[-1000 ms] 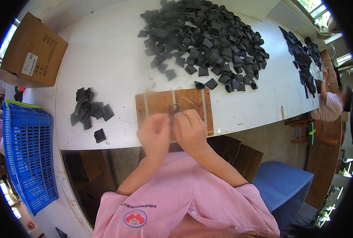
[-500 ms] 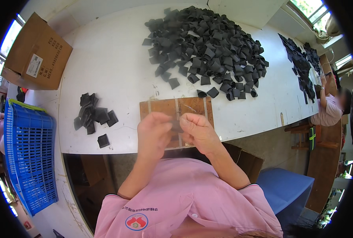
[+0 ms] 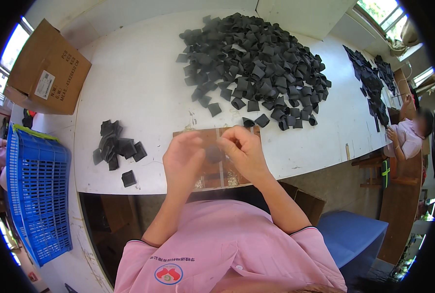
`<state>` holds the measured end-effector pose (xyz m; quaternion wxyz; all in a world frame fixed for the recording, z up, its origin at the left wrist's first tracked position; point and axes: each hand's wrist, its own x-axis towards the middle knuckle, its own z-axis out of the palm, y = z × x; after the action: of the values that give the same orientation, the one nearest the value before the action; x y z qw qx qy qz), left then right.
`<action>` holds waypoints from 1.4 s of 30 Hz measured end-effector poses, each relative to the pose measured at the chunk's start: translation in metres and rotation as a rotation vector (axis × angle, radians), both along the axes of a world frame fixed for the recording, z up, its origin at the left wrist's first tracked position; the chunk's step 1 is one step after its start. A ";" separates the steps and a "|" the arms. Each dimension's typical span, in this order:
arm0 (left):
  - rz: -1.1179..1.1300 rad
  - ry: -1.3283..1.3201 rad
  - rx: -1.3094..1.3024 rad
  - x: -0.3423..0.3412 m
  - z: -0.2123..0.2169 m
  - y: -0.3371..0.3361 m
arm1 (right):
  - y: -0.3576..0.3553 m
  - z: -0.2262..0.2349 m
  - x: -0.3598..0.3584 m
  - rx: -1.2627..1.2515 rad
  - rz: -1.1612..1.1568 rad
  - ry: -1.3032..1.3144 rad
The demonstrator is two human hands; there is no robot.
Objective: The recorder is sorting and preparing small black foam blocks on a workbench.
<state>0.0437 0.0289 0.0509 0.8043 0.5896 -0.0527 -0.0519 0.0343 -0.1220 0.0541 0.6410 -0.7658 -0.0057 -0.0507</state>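
Both my hands are raised over a brown wooden board (image 3: 207, 181) at the table's front edge. My left hand (image 3: 183, 158) is blurred by motion, its thumb and curved fingers apart with nothing visible in them. My right hand (image 3: 247, 154) is pinched, thumb against fingers. Between the hands, at the right fingertips, is a small dark piece (image 3: 214, 154), seemingly a black fabric piece; its outline is smeared. To the left lies a small heap of flat black pieces (image 3: 114, 144), with a single black piece (image 3: 128, 178) nearer me.
A large pile of black tube-like pieces (image 3: 261, 68) covers the table's far middle. At left stand a cardboard box (image 3: 56, 73) and a blue plastic basket (image 3: 41, 195). More black material (image 3: 369, 78) lies far right, near another person (image 3: 405, 136). A blue chair-like object (image 3: 349, 234) stands below right.
My hands have drawn apart from each other; the left fingers have spread and moved slightly left. The dark piece now shows between them. The person at right has shifted their arms.
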 end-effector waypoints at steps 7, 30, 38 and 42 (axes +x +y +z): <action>-0.171 -0.491 0.300 0.008 0.022 -0.002 | 0.007 0.021 -0.024 -0.352 -0.096 -0.438; 0.091 -0.344 0.154 0.005 0.023 -0.003 | 0.007 0.018 -0.007 -0.476 -0.048 -0.543; 0.152 -0.518 0.449 -0.007 0.010 0.000 | 0.013 0.015 -0.005 -0.560 -0.025 -0.622; 0.580 -0.571 0.718 -0.003 -0.026 0.032 | -0.027 0.037 0.007 0.039 0.029 -0.141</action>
<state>0.0408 0.0606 0.0247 0.4872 0.8084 -0.0831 0.3197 0.0410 -0.1486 0.0915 0.6544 -0.7477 -0.0610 -0.0952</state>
